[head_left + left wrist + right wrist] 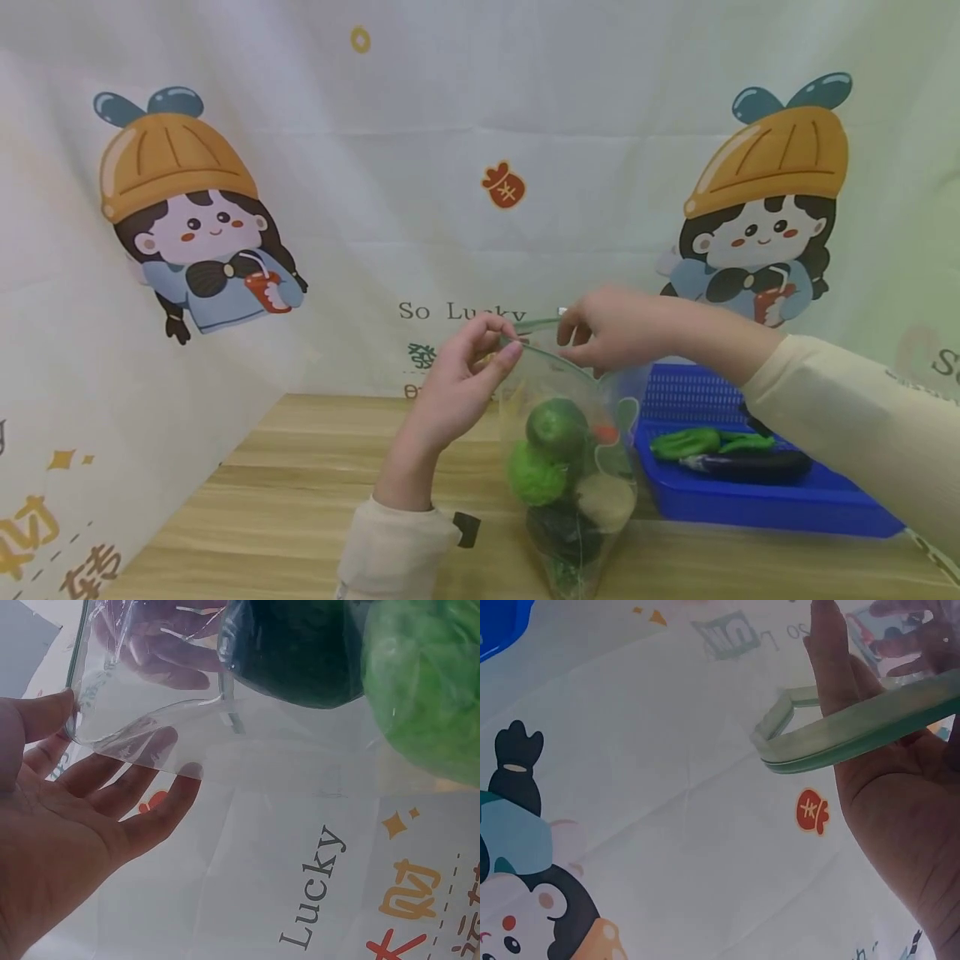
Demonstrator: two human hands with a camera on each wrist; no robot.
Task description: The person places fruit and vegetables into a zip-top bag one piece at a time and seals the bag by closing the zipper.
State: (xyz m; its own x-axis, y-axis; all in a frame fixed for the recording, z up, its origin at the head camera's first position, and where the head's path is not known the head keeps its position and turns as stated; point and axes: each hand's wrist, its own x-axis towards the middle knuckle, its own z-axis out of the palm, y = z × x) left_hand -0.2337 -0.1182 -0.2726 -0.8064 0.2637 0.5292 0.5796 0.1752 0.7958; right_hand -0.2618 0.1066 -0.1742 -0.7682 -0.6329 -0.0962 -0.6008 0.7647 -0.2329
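A clear zip bag [517, 408] with a green strip along its mouth stands on the table, bulging with produce. Inside show a dark green round vegetable [557, 429], a lighter green bumpy one [536, 477], a tan round one [606, 502] and a dark piece [566, 533] lower down. My left hand [457, 383] pinches the left end of the bag's mouth between thumb and index finger, its other fingers spread against the plastic. At the other end, my right hand [630, 329] has its relaxed fingers within the parted mouth; the green strip [855, 746] loops around them.
A blue plastic basket [772, 512] sits to the right, under my right forearm. In it lie green peppers [686, 444] and an eggplant [750, 465]. A printed cloth [420, 208] hangs behind the wooden table [300, 500].
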